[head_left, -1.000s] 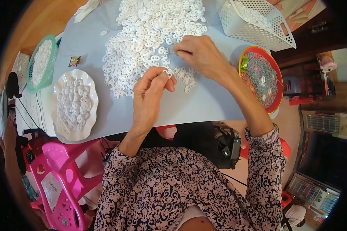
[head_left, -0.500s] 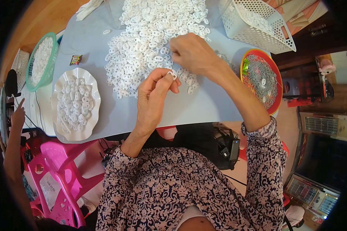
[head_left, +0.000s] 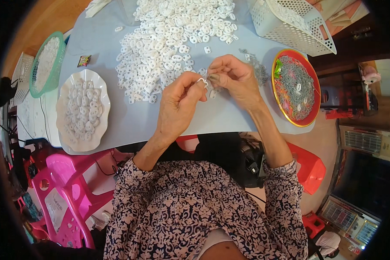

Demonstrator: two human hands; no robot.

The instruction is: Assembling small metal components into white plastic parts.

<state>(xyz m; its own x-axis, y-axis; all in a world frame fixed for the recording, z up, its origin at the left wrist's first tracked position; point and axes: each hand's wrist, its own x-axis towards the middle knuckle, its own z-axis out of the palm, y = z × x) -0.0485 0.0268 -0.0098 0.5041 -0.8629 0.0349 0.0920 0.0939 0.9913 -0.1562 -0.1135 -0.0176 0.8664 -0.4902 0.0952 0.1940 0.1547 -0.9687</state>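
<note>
My left hand [head_left: 180, 102] is closed in a pinch on a small white plastic piece [head_left: 202, 81] above the grey table. My right hand [head_left: 237, 80] meets it from the right, thumb and forefinger pressed together close to the piece. Whatever is between those right fingertips is too small to make out. Beyond both hands spreads a large heap of white oval two-holed plastic pieces [head_left: 160, 47]. Thin grey spring-like bits [head_left: 259, 71] lie beside my right hand.
Left stands a scalloped white plate [head_left: 103, 128] of white pieces, with a small wrapped packet [head_left: 84, 60] behind it. A red bowl [head_left: 274, 97] of grey bits is at right. Baskets [head_left: 61, 56] stand far left and back right [head_left: 320, 45]. A pink chair [head_left: 65, 167] is near left.
My right hand has come back from the heap toward my left fingertips. My left hand keeps its pinch on the white piece. Another person's arm at the left edge has gone from view.
</note>
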